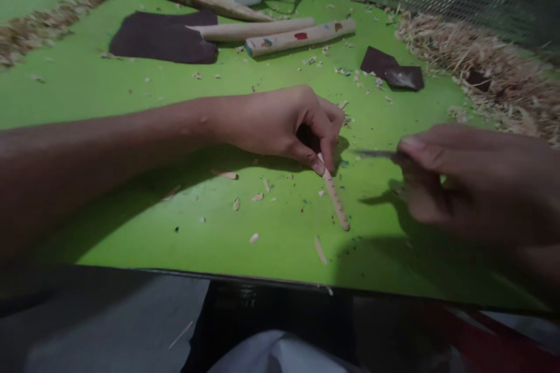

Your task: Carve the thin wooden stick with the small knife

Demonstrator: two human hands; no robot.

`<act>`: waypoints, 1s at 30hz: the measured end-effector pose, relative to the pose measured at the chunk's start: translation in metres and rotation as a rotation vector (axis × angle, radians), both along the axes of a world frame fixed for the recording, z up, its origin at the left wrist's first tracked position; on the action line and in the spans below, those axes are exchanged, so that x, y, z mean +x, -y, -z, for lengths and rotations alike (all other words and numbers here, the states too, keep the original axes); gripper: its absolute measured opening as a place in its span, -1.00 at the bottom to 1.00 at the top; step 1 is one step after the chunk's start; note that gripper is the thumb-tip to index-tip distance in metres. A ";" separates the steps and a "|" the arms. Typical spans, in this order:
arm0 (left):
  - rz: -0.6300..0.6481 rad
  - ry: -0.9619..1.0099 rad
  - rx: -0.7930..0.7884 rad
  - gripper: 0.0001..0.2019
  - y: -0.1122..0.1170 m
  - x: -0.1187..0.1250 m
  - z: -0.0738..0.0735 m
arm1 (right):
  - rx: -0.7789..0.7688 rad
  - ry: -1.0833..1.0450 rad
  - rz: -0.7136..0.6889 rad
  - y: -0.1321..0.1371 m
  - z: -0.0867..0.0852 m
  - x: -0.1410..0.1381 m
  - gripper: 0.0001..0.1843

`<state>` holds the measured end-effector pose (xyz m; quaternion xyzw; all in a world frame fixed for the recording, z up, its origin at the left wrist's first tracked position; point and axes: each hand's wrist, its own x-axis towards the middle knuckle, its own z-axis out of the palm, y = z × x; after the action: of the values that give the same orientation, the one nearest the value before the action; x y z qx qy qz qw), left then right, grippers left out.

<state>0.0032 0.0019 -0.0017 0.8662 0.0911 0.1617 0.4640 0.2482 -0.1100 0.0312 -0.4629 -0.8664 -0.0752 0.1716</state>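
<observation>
"Pale wood: where do we see that slim, dark-marked stick [336,201] in the head view?"

"On our flat green counter [144,239], its far end pinched in the grip of our left hand [284,119], the nearer one; its long axis runs towards us and slightly right."

"And our right hand [464,172]?"

"Off to the stick's right, its grip closed around a thin grey blade [377,153] that points left towards the pinched end, without touching."
</observation>
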 end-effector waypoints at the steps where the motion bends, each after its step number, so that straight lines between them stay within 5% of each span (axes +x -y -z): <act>1: 0.006 0.006 0.007 -0.92 0.000 -0.001 0.000 | 0.014 -0.050 0.024 -0.001 0.000 0.001 -0.60; 5: 0.011 -0.020 -0.026 -0.91 0.002 -0.007 -0.005 | 0.079 -0.233 0.044 -0.004 0.006 0.002 -0.71; 14: 0.039 -0.090 -0.016 -0.89 0.003 -0.013 -0.014 | 0.145 -0.267 -0.118 -0.006 0.023 0.004 -0.92; 25: 0.035 -0.078 0.095 -0.80 0.007 -0.012 -0.016 | 0.044 -0.266 -0.025 -0.006 0.019 0.000 -0.83; 30: 0.020 -0.030 0.052 -0.84 0.008 -0.009 -0.012 | -0.014 -0.205 -0.264 -0.008 0.020 0.007 -0.84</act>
<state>-0.0059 -0.0061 0.0103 0.8812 0.0849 0.1465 0.4414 0.2552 -0.1016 0.0112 -0.3515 -0.8980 0.0016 0.2645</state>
